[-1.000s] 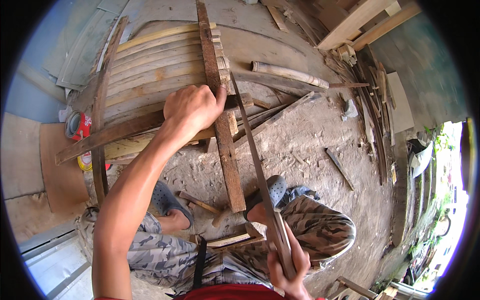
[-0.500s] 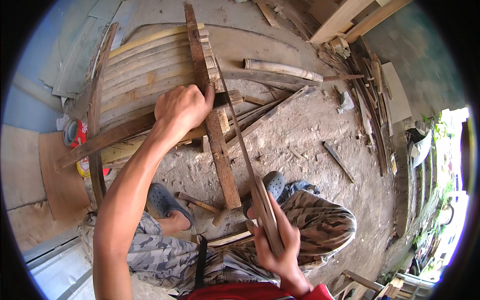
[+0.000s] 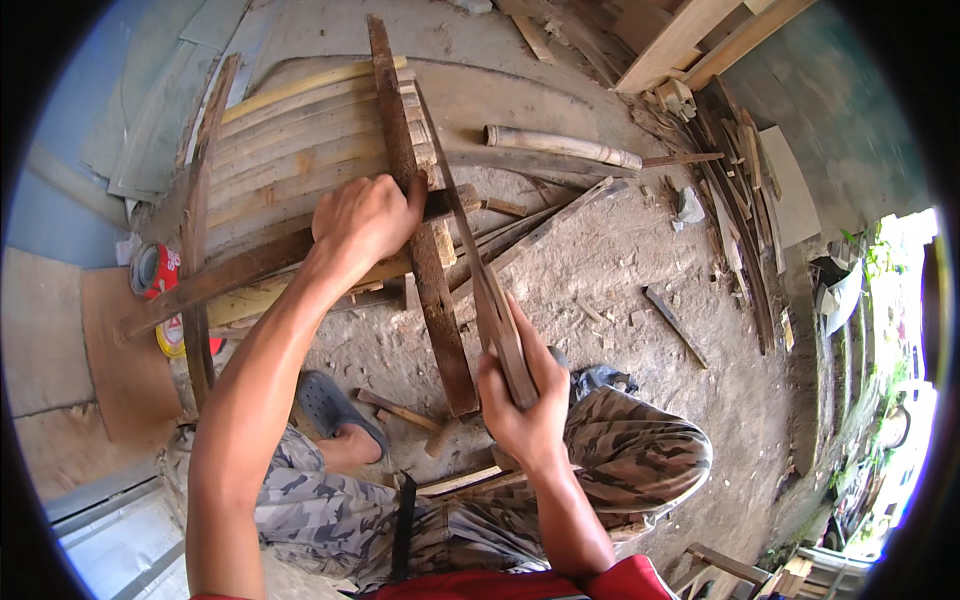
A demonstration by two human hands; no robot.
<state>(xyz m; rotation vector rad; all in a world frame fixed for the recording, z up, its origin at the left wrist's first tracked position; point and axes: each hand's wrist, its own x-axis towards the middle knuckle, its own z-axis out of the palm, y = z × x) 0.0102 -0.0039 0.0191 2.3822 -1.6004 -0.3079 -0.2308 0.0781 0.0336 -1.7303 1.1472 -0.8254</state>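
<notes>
My right hand (image 3: pixel 530 405) is wrapped round the wooden handle of a handsaw (image 3: pixel 511 350). Its long narrow blade runs up and away, resting against the dark wooden strip (image 3: pixel 250 260) just right of an upright brown board (image 3: pixel 432 290). My left hand (image 3: pixel 368 215) is closed over that strip, its thumb side against the brown board. Strip and board cross beside my fingers. Under them lies a stack of pale wooden slats (image 3: pixel 300 140) with stubby ends sticking out on the right. What the left fingers press underneath is hidden.
A hammer (image 3: pixel 405 410) lies on the dirt floor between my feet, near a grey clog (image 3: pixel 335 410). A bamboo pole (image 3: pixel 560 143) and loose planks lie beyond. Red cans (image 3: pixel 160 270) stand at the left. Scrap wood (image 3: pixel 735 210) is piled at the right wall.
My right hand has pushed the saw forward, away from my body, so its handle sits nearer the brown board. The left hand stays in place on the strip.
</notes>
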